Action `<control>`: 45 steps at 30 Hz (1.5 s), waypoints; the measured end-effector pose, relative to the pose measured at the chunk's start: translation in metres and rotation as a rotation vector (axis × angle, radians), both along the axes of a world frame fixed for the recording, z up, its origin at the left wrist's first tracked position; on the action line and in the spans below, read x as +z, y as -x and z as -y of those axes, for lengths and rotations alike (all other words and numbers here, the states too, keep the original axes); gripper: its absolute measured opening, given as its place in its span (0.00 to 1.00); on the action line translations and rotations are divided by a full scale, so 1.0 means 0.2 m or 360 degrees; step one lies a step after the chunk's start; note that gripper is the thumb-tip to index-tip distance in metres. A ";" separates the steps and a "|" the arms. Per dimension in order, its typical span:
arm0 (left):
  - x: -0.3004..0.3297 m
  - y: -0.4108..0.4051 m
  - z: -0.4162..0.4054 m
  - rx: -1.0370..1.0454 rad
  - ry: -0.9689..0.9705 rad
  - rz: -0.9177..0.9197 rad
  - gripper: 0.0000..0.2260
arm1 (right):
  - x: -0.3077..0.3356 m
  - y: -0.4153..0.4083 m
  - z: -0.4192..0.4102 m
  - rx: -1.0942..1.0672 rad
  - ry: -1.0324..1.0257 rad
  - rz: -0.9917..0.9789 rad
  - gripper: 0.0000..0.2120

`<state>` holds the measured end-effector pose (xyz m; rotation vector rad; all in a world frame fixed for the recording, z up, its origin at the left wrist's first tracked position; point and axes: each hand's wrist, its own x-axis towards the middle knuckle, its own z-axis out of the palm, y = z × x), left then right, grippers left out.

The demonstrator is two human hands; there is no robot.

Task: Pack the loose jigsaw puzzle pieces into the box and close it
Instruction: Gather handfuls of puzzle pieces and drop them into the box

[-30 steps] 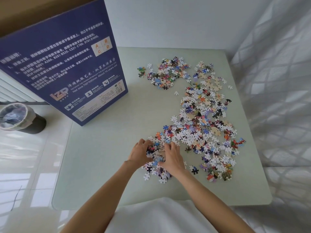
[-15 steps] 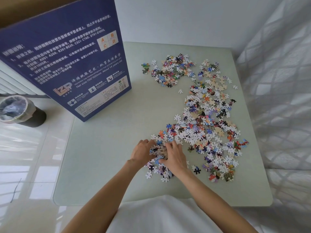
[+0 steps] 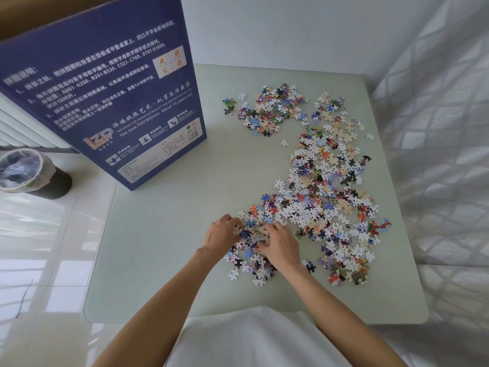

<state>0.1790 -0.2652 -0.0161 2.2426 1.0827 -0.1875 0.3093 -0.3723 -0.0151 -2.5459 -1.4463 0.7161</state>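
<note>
Loose jigsaw puzzle pieces [image 3: 325,186] lie scattered in a long band down the right half of the pale green table [image 3: 164,234], with a smaller heap [image 3: 270,109] at the far end. My left hand [image 3: 221,235] and my right hand [image 3: 280,247] face each other at the near end of the band, fingers curled round a small bunch of pieces [image 3: 254,233] squeezed between them. The big blue puzzle box [image 3: 105,96] stands tilted on the table's far left, printed back toward me; its opening is out of view.
A dark bin with a plastic liner [image 3: 29,172] stands on the tiled floor left of the table. White quilted fabric [image 3: 436,154] runs along the table's right side. A white wall is behind, white cloth covers my lap.
Both hands have drawn closer together, bunching the pieces between them. The view has tipped slightly, so the table and box sit lower in the frame.
</note>
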 end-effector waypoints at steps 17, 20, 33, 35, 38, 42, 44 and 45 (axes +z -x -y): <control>0.02 0.04 -0.08 0.0362 0.0099 0.0104 0.08 | 0.01 -0.07 -0.03 -0.0210 -0.0083 -0.0191 0.20; 0.01 0.05 -0.08 0.0321 0.0094 0.0095 0.08 | 0.03 -0.08 -0.02 -0.0199 0.0039 -0.0368 0.39; 0.00 0.07 -0.04 0.0259 0.0127 0.0043 0.19 | 0.01 0.02 -0.09 -0.0139 -0.0144 -0.0305 0.19; 0.00 0.08 -0.04 0.0284 0.0110 0.0067 0.16 | 0.01 0.02 -0.09 -0.0139 -0.0176 -0.0301 0.18; -0.01 0.08 -0.04 0.0325 0.0110 0.0103 0.12 | 0.01 0.01 -0.09 -0.0191 -0.0205 -0.0344 0.17; -0.01 0.09 -0.06 0.0396 0.0154 0.0134 0.11 | 0.06 -0.01 -0.08 -0.0239 -0.0287 -0.0378 0.13; 0.01 0.10 -0.08 0.0425 0.0144 0.0168 0.10 | 0.10 -0.02 -0.08 -0.0253 -0.0325 -0.0403 0.13; 0.03 0.12 -0.09 0.0434 0.0127 0.0195 0.09 | 0.13 -0.03 -0.08 -0.0228 -0.0342 -0.0407 0.13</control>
